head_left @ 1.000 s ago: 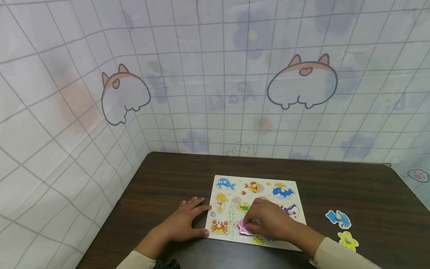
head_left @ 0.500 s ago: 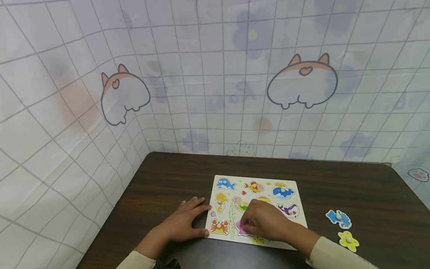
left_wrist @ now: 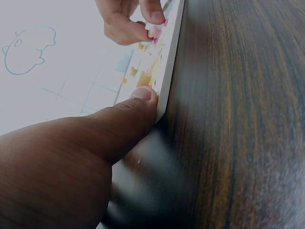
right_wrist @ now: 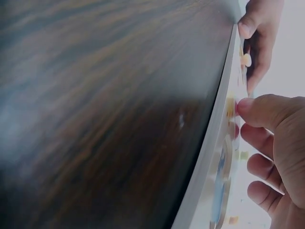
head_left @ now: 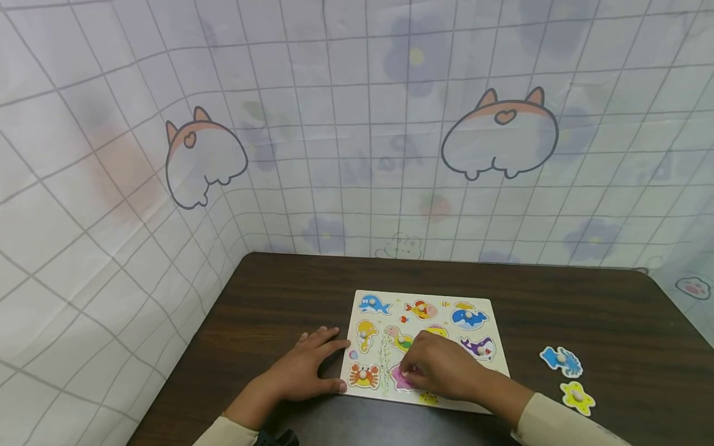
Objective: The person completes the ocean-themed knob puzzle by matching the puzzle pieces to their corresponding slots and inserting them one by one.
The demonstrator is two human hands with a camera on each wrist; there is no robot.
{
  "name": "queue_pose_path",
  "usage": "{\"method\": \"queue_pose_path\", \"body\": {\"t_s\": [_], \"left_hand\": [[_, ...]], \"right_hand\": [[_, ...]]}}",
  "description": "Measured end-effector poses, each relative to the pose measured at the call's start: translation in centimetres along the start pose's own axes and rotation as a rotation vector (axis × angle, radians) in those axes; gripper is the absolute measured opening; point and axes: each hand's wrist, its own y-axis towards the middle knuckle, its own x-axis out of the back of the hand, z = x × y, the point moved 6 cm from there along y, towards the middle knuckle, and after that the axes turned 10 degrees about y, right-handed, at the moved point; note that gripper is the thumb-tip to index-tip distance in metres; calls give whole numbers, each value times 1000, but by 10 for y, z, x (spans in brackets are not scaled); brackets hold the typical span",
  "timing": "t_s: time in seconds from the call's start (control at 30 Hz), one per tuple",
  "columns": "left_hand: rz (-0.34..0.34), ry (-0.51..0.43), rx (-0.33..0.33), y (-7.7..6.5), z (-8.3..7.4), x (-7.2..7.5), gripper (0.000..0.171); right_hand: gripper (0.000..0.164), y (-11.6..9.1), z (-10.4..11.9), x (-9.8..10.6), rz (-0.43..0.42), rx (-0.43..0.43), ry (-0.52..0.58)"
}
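On the table lies a cream knobbed puzzle board [head_left: 499,356] with sea-animal pieces. My right hand [head_left: 440,368] is over its lower middle, pinching the knob of a pink puzzle piece [head_left: 399,378] between thumb and index finger. The piece sits flat at its place on the board, its right part hidden by the hand. In the right wrist view the other fingers [right_wrist: 261,167] are loosely bent beside the board. My left hand [head_left: 304,371] rests spread on the table at the board's left edge. Its thumb [left_wrist: 138,100] presses on the near left corner.
Right of the board, a blue puzzle piece [head_left: 560,361] and a yellow star piece [head_left: 578,397] lie on the dark wooden table [head_left: 301,279]. A crab piece [head_left: 364,375] sits in the board's lower left. A white gridded curtain [head_left: 346,124] rises behind the table.
The pink piece has gone from tilted to flat on the board, shifting slightly left with my right hand. My left hand has stayed in place.
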Motion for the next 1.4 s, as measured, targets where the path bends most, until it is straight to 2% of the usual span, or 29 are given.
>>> {"method": "queue_pose_path", "body": {"t_s": [0.2,0.33,0.6,1.07,1.4], "left_hand": [[-3,4,3,0,0,1,79],[1,-1,3,0,1,1,80],[3,2,0,0,2,1,80],[4,4,-6,0,0,2,79],[1,3,-7,0,-1,2,78]], "right_hand": [[9,-10,-1,8,-40,54,-9],[12,-19,-5,14,-63,58,-26],[13,-37,-18,22,-52,-22,-55],[11,-68,-42,44,-81,-137,-75],[20,-93,-54,62,-138,-166,-97]]}}
